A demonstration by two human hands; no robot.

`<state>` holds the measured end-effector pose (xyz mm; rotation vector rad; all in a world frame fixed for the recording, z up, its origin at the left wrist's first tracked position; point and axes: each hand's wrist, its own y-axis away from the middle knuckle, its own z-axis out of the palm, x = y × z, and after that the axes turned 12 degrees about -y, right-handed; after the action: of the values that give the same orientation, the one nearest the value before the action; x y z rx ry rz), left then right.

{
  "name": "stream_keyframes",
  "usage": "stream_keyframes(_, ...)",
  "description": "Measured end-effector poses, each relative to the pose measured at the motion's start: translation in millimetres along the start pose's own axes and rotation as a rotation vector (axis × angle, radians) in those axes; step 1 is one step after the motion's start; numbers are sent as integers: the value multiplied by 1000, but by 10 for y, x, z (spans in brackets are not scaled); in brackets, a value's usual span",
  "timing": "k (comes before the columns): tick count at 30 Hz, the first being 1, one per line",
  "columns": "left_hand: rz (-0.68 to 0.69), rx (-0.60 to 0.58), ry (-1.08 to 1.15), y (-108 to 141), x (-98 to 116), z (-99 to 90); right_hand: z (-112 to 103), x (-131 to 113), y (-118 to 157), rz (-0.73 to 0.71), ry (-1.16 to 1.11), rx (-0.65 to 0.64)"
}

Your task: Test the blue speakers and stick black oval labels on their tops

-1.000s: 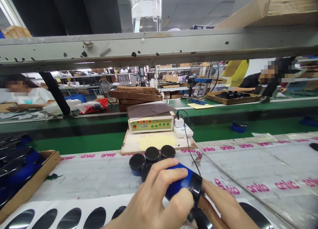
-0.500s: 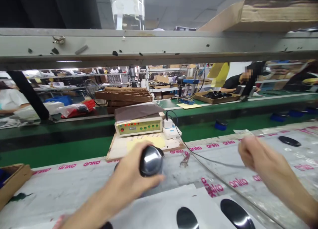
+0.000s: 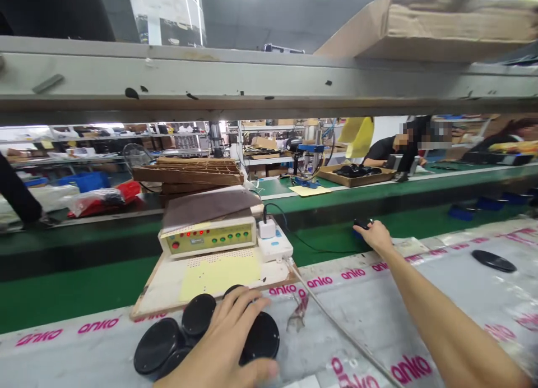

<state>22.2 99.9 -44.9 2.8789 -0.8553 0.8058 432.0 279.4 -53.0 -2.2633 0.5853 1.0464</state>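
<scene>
Several round black glossy pieces [image 3: 157, 346] stand close together on the plastic-covered table [image 3: 319, 320] at the lower left. My left hand [image 3: 229, 337] lies over the right-hand ones with its fingers spread, touching a black disc [image 3: 263, 336]. Farther off at the right, my right hand [image 3: 376, 236] reaches over the green conveyor [image 3: 323, 225], its fingers closed on a small black piece [image 3: 362, 224] with blue below it.
A control box [image 3: 210, 236] with lit lamps sits on a wooden board beside a white power adapter [image 3: 273, 245]. A cable crosses the table. A black oval [image 3: 494, 261] lies right. A metal shelf [image 3: 252, 79] spans above. Another person sits beyond the conveyor.
My right hand has moved forward to the conveyor and taken hold of the black piece. My left hand has lowered its disc among the others and opened. The view has shifted.
</scene>
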Motion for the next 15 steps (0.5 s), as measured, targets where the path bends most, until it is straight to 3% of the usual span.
stream_keyframes(3,-146,31,474,-21,184,-106,-11,-314,161,-49,-118,-135)
stream_keyframes(6,-309,-39,1115,-123,428,-153,-195,-833,687,-222,-314,-363)
stream_keyframes(8,-263,-202,1480,-166,561,-157,-404,-1197,1209,-338,-428,-555)
stream_keyframes(11,-73,-449,1752,-81,670,-201,-750,-1601,1964,-577,-531,-1079)
stream_keyframes(13,-15,-465,1811,79,672,-281,-932,-1718,2299,-628,-432,-1076)
stream_keyframes(15,-40,-369,1815,282,632,-388,-1048,-1735,2493,-594,-336,-915)
